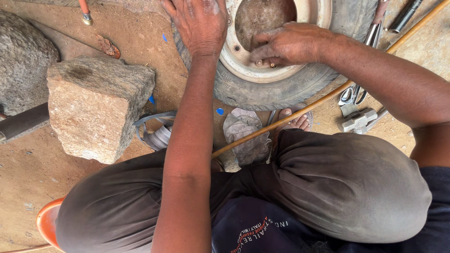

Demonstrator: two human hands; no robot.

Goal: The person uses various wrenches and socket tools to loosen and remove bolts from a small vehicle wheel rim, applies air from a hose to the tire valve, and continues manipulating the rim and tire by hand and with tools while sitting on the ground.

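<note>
Knees (347,187) in dark trousers fill the bottom of the head view, the person squatting over a wheel (276,56) that lies flat on the dirt just ahead, a sandalled foot (295,119) touching its tread. Left hand (199,23) lies spread, palm down, on the tyre's near-left edge, gripping nothing. Right hand (288,44) rests on the pale rim (281,70), fingers bunched and pinching at something small by the bolt holes; what it is I cannot tell. To do this well, I judge the left hand should press down to steady the wheel while the right fingers work squarely, without slipping. Rust stains the rim, its hub hollow is brown and dirty, and the tread is worn and dusty. A yellow hose (328,93) crosses the knee; a rag (246,136), a stone (96,105) and tools (358,117) lie nearby.
</note>
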